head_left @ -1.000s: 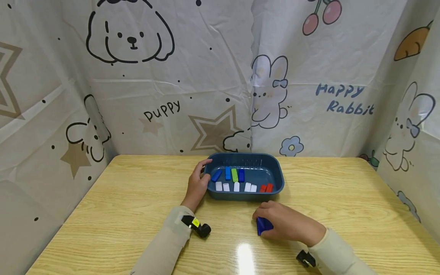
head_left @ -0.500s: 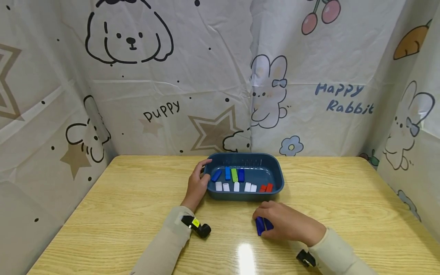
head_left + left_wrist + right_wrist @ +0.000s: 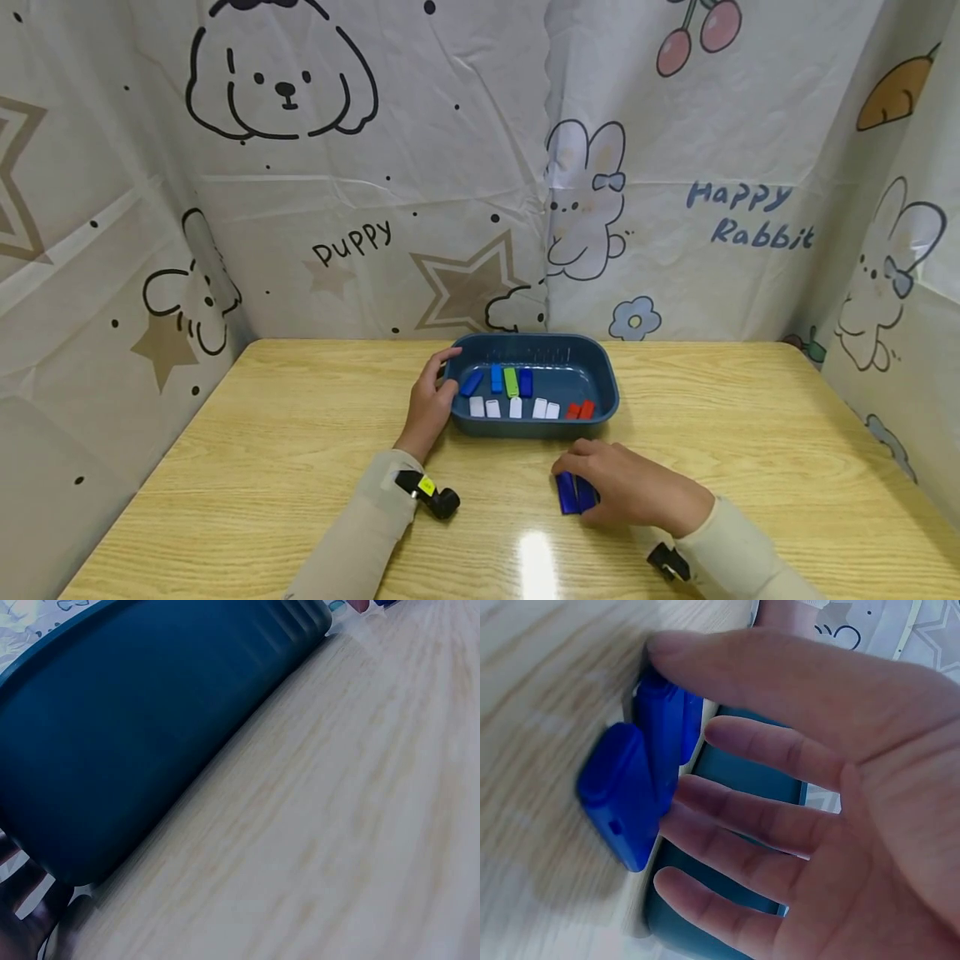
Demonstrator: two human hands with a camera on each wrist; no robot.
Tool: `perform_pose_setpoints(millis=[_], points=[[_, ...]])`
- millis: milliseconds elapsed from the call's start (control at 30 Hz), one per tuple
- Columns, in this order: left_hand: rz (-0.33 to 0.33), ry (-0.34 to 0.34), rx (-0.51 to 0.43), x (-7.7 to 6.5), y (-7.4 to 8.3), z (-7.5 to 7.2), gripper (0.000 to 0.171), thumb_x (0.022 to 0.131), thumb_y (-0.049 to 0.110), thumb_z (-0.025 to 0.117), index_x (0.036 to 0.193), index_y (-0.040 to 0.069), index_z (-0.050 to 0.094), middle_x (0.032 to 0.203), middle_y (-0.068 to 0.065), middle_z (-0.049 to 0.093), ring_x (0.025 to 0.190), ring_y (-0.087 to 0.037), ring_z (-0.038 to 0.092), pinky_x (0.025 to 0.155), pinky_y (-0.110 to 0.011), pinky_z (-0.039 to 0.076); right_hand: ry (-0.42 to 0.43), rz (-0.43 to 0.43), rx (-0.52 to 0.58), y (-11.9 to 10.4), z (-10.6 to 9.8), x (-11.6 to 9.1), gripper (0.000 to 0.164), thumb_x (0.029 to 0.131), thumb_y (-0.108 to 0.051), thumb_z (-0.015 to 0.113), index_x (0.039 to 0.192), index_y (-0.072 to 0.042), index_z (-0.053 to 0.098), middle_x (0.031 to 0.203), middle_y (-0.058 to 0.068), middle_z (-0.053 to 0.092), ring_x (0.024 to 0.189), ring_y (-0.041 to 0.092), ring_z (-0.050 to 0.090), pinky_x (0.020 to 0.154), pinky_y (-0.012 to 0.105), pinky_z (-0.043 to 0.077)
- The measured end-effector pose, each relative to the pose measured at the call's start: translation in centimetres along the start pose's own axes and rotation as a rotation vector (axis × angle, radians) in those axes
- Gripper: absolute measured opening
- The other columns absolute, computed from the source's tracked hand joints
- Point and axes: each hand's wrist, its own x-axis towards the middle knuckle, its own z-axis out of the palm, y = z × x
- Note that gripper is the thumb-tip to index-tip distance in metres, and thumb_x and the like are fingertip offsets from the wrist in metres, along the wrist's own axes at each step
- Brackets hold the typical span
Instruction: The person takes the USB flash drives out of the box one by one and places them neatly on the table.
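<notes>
Apparently, with fingers of the right hand (image 3: 626, 483), pinched the middle blue block (image 3: 660, 742) on the counter (image 3: 300, 400), low and right of centre. Called for light pressure, without nudging two blue neighbours (image 3: 615, 791). With the left hand (image 3: 430, 408), gripped the tray (image 3: 525, 429), mid-frame. Counted inside: five white blocks (image 3: 516, 408), three blue ones (image 3: 527, 383), two red ones (image 3: 587, 409), one green one (image 3: 512, 382).

The tray (image 3: 534, 429) is dark teal; within it are white blocks (image 3: 477, 407), red blocks (image 3: 587, 409), a lime-green block (image 3: 511, 382) and blue blocks (image 3: 497, 379). The loose blocks (image 3: 567, 493) are deep blue. The tabletop (image 3: 300, 433) shows yellow wood grain; the off-white cloth (image 3: 450, 167) bears brown stars.
</notes>
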Motion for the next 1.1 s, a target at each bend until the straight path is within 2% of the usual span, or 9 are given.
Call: perform_pose_setpoints(millis=[267,1100], points=[[0.008,0.001,0.000,0.09,-0.21,0.02,0.049,0.087,0.005,0.046,0.133,0.020,0.055,0.143,-0.003,0.047,0.125,-0.032,0.046,0.104,-0.050,0.036,0.015,-0.035,-0.018,0.01,0.09,0.09,0.046,0.073,-0.020,0.079,0.117,-0.020,0.065,0.112,-0.003,0.060,0.098,0.015,0.053,0.084,0.043,0.049],[0.006,-0.002,-0.006,-0.03,-0.04,-0.11,0.049,0.087,0.005,0.046,0.133,0.021,0.055,0.144,-0.003,0.047,0.124,-0.033,0.045,0.103,-0.051,0.036,0.001,0.001,-0.013,-0.25,-0.02,-0.10,0.049,0.073,-0.019,0.080,0.119,-0.021,0.064,0.117,0.001,0.057,0.103,0.020,0.053,0.088,0.047,0.047]])
